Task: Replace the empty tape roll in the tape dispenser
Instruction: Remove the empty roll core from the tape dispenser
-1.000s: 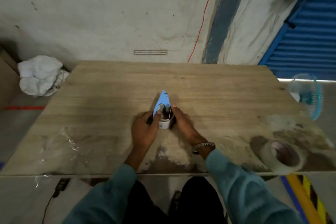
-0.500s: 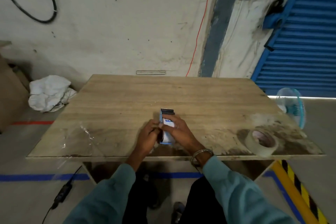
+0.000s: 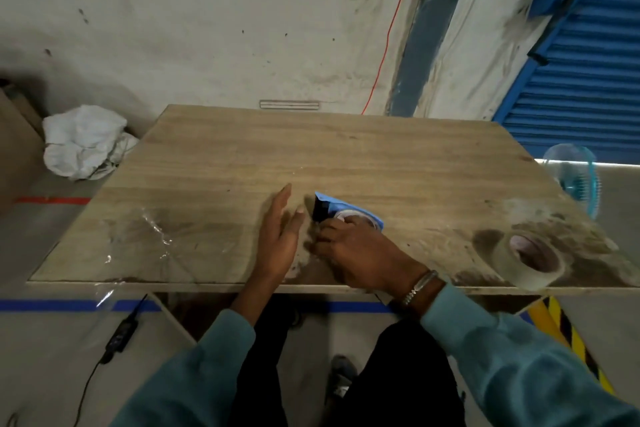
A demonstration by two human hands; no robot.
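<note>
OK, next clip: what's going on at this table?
A person is working on a blue tape dispenser lying on the wooden table. The right hand grips it; the left hand is open beside it, holding nothing. A full tape roll sits untouched near the table's right corner.

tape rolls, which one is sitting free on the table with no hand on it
The big clear roll at the table's near right corner. The other, a small white roll, sits in the blue dispenser under the right hand.

Right hand [image 3: 360, 253] on blue tape dispenser [image 3: 346, 213]; left hand [image 3: 280, 236] flat, apart.
</note>
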